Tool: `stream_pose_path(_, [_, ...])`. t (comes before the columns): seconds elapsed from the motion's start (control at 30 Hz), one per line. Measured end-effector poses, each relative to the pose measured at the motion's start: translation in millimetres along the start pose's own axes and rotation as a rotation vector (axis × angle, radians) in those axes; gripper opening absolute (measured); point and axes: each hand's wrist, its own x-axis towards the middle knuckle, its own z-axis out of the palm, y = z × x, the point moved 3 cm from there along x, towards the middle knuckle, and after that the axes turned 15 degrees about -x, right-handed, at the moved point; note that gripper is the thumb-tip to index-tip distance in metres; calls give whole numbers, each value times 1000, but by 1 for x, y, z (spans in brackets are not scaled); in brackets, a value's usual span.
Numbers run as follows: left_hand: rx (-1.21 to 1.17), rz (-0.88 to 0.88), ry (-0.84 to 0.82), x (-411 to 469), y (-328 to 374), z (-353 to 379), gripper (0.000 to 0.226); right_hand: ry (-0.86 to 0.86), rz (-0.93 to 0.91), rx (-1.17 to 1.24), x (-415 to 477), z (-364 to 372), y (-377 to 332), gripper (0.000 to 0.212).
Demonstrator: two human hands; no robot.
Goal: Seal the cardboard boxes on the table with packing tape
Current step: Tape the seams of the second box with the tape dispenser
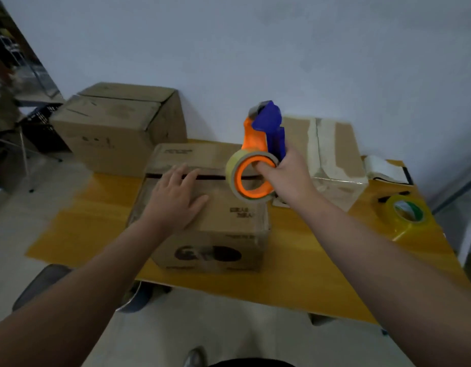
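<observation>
A cardboard box (202, 242) stands in the middle of the yellow table (102, 207), its near side close to the table's front edge. The two top flaps are folded down, with a dark slit (210, 178) running between them from left to right.

The left hand (173, 200) lies palm down on the near flap with its fingers straight and spread, the fingertips reaching the slit. It grasps nothing.

The right hand (287, 176) holds an orange and blue tape dispenser (258, 133) over the box's far right corner. Its fingers are curled through the orange ring that carries the tape roll (230, 168). The dispenser stands upright, cutter end up, and the roll hangs at the right end of the slit — whether it touches the cardboard cannot be told.

Behind the right hand, toward the table's far right corner, sits a second box (335, 160) with pale tape strips across its top and down its front. A spare roll of yellowish tape (406, 215) lies near the right edge, well apart from both hands. Off the far left corner stands a larger box (118, 128) — its flaps are closed.
</observation>
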Motion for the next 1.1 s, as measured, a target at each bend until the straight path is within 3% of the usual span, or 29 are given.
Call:
stream_pose_path(0.13, [-39, -170, -80, 7, -69, -18, 78, -98, 103, 22, 16, 56, -17, 24])
stream_pose_path(0.23, [-311, -262, -188, 14, -94, -27, 92, -49, 250, 101, 23, 79, -21, 54])
stream_pose_path(0.37, [-563, -225, -268, 23, -100, -26, 87, -26, 249, 82, 30, 87, -31, 58])
stream_pose_path(0.67, [-491, -154, -104, 36, -99, -21, 74, -46, 20, -239, 41, 84, -42, 70])
stream_pose_path(0.8, [-482, -152, -107, 34, -98, -25, 72, -48, -47, -352, 41, 92, -42, 74])
stream_pose_path(1.1, [-410, -29, -184, 12, -87, -13, 63, -129, -127, -372, 22, 95, -52, 72])
